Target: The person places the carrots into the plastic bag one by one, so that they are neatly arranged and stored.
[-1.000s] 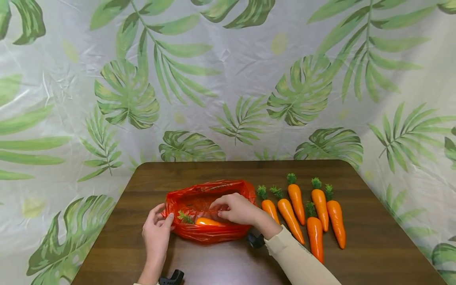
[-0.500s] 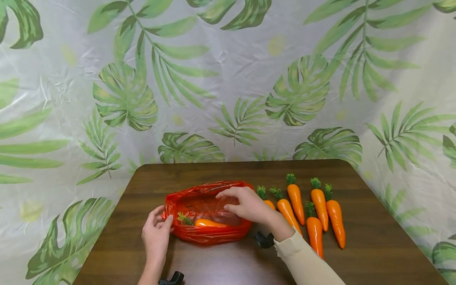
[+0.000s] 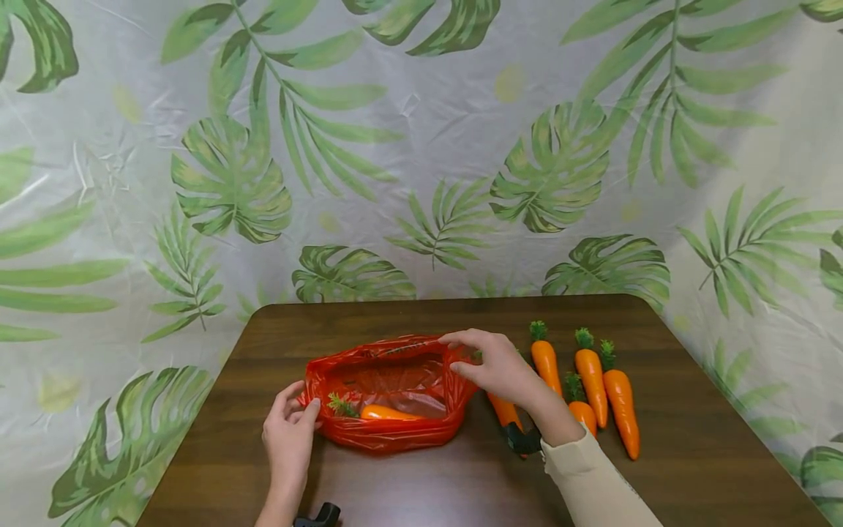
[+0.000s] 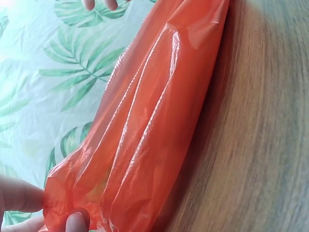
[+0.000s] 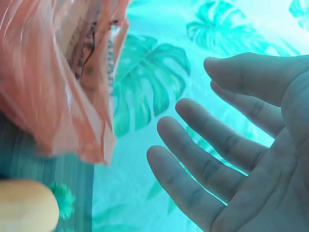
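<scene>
A red plastic bag (image 3: 388,439) lies on the table with its mouth spread wide. Inside it, near the front side, is an orange carrot (image 3: 388,413) with a green tuft pointing left. My left hand (image 3: 288,432) pinches the bag's left end between thumb and fingers, and the left wrist view shows the gathered film (image 4: 60,203) there. Over the bag's right end is my right hand (image 3: 497,372), fingers spread and holding nothing. In the right wrist view its fingers (image 5: 207,166) stand apart from the bag (image 5: 43,82).
Right of the bag several carrots lie on the brown table (image 3: 685,468), among them an upper one (image 3: 544,366) and the rightmost one (image 3: 622,413). My right hand and wrist cover some of them. A leaf-patterned sheet (image 3: 421,146) hangs behind the table.
My right hand has moved right, from inside the bag's opening to over its right end and the nearest carrots. The left hand keeps its grip on the bag, and the carrot inside stays put.
</scene>
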`<move>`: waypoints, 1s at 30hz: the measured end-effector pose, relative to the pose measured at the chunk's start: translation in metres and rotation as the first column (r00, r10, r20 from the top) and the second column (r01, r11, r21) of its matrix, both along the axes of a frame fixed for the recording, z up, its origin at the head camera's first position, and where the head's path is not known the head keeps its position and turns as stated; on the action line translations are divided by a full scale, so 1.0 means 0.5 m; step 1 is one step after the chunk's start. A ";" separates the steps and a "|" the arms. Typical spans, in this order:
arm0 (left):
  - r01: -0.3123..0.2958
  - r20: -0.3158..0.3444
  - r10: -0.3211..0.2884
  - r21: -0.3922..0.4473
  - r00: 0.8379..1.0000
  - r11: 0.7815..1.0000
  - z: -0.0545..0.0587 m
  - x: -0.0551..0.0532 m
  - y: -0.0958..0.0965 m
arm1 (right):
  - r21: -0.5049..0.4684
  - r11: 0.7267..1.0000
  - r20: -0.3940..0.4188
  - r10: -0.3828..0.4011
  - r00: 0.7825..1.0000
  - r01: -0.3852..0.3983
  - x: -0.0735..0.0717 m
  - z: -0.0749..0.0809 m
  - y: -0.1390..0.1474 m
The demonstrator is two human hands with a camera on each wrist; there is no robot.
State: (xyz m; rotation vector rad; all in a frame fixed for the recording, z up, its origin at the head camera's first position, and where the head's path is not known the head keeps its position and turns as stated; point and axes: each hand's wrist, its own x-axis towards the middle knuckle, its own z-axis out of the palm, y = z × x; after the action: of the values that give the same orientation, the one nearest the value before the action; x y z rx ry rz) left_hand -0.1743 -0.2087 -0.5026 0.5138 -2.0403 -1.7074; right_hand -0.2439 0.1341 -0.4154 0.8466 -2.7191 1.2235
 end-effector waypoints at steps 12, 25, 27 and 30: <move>0.004 -0.010 -0.004 -0.003 1.000 1.000 0.001 0.000 0.000 | -0.031 0.994 0.012 -0.102 0.995 0.103 0.008 -0.005 0.099; -0.008 -0.007 0.008 -0.010 1.000 1.000 0.002 -0.002 -0.006 | -0.013 0.973 -0.018 -0.229 0.973 0.229 0.011 -0.029 0.208; -0.006 -0.007 0.006 -0.016 1.000 1.000 0.001 -0.001 -0.005 | 0.000 0.968 -0.020 -0.253 0.967 0.253 0.017 -0.036 0.228; -0.005 -0.013 0.005 -0.018 1.000 1.000 0.000 0.000 -0.006 | 0.034 0.957 -0.018 -0.287 0.958 0.287 0.026 -0.048 0.261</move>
State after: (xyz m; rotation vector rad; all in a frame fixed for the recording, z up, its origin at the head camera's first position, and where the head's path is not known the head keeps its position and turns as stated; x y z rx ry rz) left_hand -0.1743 -0.2118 -0.5026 0.5004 -2.0421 -1.6839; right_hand -0.2311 0.2646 -0.4393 0.4366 -2.7368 1.1062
